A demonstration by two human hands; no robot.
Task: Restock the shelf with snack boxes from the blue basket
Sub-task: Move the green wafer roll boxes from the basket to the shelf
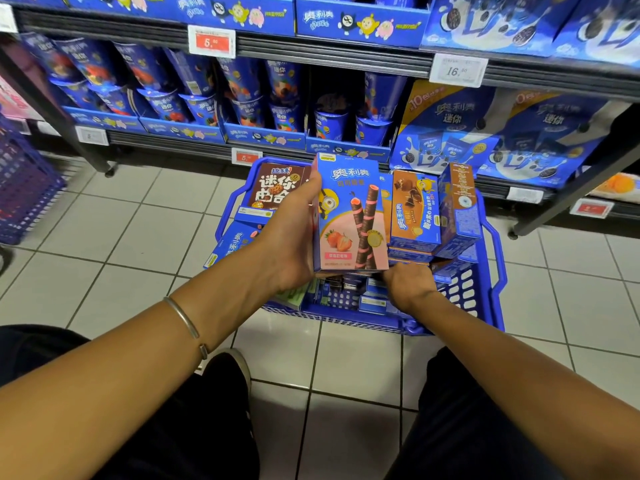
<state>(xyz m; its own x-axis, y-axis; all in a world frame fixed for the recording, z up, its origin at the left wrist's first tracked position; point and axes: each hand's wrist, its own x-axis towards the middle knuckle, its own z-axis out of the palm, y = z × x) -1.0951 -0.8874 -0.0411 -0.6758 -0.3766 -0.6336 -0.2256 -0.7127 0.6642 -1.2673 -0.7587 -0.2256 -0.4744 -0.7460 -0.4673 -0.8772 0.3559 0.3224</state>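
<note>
My left hand [294, 233] grips a blue strawberry wafer-roll box [349, 213] upright above the blue basket [491, 292], thumb on its upper left edge. My right hand [408, 285] reaches down into the basket just below that box, fingers curled among small boxes; what it holds is hidden. In the basket stand a brown cookie box [273, 188], a brown-and-blue chocolate box [415, 209] and another box turned sideways [457, 209]. The shelf [332, 53] rises behind the basket.
Blue snack cups [242, 98] fill the lower shelf row, with large blue cookie bags [485, 133] at right. Price tags [211, 41] hang on the shelf rails. A purple crate [24, 181] stands at left on the white tiled floor [121, 230]. My knees are in the foreground.
</note>
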